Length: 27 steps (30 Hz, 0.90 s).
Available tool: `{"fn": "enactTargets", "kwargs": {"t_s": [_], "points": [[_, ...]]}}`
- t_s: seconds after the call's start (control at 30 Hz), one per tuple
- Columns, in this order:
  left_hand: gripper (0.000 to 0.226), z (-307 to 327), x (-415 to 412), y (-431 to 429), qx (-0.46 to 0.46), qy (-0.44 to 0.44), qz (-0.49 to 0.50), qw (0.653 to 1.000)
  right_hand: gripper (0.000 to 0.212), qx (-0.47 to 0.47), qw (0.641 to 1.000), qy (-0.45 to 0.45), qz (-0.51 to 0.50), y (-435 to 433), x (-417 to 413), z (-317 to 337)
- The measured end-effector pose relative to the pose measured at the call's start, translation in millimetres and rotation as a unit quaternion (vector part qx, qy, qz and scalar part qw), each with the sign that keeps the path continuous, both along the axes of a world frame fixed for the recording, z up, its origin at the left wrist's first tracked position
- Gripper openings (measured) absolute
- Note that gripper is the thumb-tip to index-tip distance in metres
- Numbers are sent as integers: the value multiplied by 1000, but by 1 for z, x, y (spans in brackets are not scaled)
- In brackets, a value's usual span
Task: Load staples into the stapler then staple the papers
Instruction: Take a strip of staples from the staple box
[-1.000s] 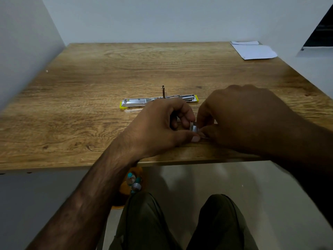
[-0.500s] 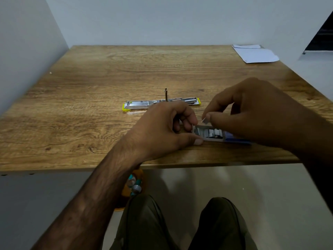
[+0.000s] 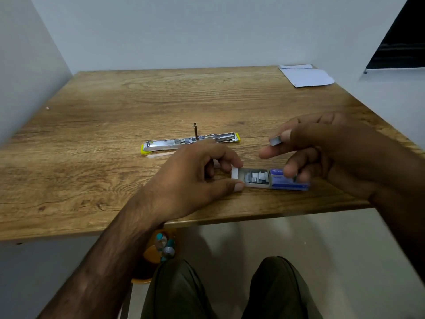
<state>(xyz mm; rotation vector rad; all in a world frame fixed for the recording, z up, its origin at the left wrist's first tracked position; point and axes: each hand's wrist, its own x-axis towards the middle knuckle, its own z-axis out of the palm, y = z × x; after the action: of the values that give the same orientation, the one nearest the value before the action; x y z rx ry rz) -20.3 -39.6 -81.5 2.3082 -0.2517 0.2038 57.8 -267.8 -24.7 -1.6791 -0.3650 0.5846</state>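
A yellow-and-metal stapler lies flat and opened out on the wooden table, its pusher rod standing up. In front of it lies a blue staple box with its white tray slid out to the left, showing several staple strips. My left hand holds the tray's left end between thumb and fingers. My right hand is raised above the box and pinches a small grey staple strip between thumb and forefinger. White papers lie at the far right corner.
Grey walls close in the table on the left, back and right. The near table edge runs just below the box. Under the table an orange container with bottles stands on the floor by my knees.
My right hand has lifted a staple strip out of the tray, up and to the right. The box now shows fully. My left hand has stayed on the tray's end.
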Motion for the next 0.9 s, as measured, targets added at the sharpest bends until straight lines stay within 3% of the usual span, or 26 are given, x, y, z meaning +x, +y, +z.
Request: {"fn": "enactTargets", "kwargs": {"t_s": [0.2, 0.37, 0.5, 0.57, 0.63, 0.7, 0.8, 0.9], "points": [[29, -1, -1, 0, 2, -13, 3, 1000, 27, 76, 989, 113, -52, -3, 5, 1], [28, -1, 0, -1, 9, -17, 5, 1000, 25, 139, 970, 198, -31, -5, 11, 1], [28, -1, -1, 0, 14, -16, 7, 1000, 21, 134, 970, 204, -6, -2, 10, -1], [27, -2, -1, 1, 8, -13, 11, 1000, 21, 63, 989, 135, -7, -1, 9, -1], [27, -4, -1, 2, -9, -4, 24, 1000, 21, -57, 998, 8, -7, -2, 8, -1], [28, -5, -1, 4, -28, 3, 35, 999, 7, -176, 977, -116, 11, -3, 3, 4], [28, -7, -1, 5, -35, 5, 40, 999, 42, -281, 931, -225, 55, -11, 2, 9], [28, -7, -1, 5, -41, 2, 45, 998, 47, -382, 879, -274, 75, -15, 2, 12]]}}
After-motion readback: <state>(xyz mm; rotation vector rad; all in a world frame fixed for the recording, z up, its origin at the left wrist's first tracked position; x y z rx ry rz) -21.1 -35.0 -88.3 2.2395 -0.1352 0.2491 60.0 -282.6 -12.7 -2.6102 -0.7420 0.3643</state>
